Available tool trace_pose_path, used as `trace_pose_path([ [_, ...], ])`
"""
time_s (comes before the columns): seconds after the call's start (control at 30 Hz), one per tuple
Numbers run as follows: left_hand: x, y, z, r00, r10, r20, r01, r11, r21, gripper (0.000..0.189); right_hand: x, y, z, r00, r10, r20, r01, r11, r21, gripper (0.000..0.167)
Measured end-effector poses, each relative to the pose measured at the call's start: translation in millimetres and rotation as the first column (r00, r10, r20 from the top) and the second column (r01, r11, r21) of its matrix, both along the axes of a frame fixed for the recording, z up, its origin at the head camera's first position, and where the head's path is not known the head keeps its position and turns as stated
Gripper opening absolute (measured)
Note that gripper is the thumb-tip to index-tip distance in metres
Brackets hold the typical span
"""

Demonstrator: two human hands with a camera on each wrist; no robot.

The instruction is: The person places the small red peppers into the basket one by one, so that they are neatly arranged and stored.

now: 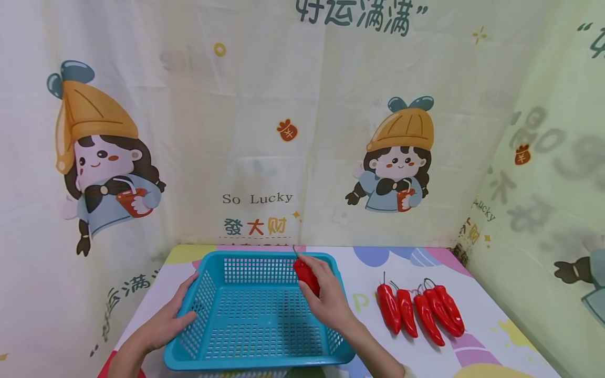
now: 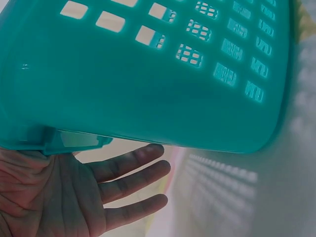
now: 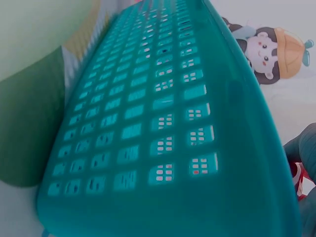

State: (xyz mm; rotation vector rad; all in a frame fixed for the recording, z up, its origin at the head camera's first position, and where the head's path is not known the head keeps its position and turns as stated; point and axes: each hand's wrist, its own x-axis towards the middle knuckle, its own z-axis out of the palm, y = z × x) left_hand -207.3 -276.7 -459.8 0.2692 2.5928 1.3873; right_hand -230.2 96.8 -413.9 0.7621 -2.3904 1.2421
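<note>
A blue-green plastic basket (image 1: pixel 264 363) with a grid of holes stands on the table. My left hand (image 1: pixel 163 325) rests on its left rim, thumb over the edge. In the left wrist view, three fingers (image 2: pixel 136 180) stretch out straight beside the basket's outer wall (image 2: pixel 118 98); the thumb is hidden behind the basket. My right hand (image 1: pixel 328 302) holds a red chili pepper (image 1: pixel 304 274), its thin stem pointing up, above the right part of the basket. From the right wrist, the basket wall (image 3: pixel 247 148) covers most of the view, and only a little of the pepper shows.
Several red chili peppers (image 1: pixel 427 312) lie in a loose row on the table, right of the basket. A patterned cloth (image 1: pixel 255 131) with cartoon figures hangs behind the table and along its sides. The table cover (image 1: pixel 368 320) has coloured shapes.
</note>
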Motion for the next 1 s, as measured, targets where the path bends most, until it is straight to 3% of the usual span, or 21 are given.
trace_pose_path([
  [1.0, -0.9, -1.4, -1.5, 1.000, -0.014, -0.008, 0.015, 1.000, 0.017, 0.086, -2.6, -29, 6.1, 0.997, 0.026, 0.077, -0.029, 0.999, 0.030, 0.068],
])
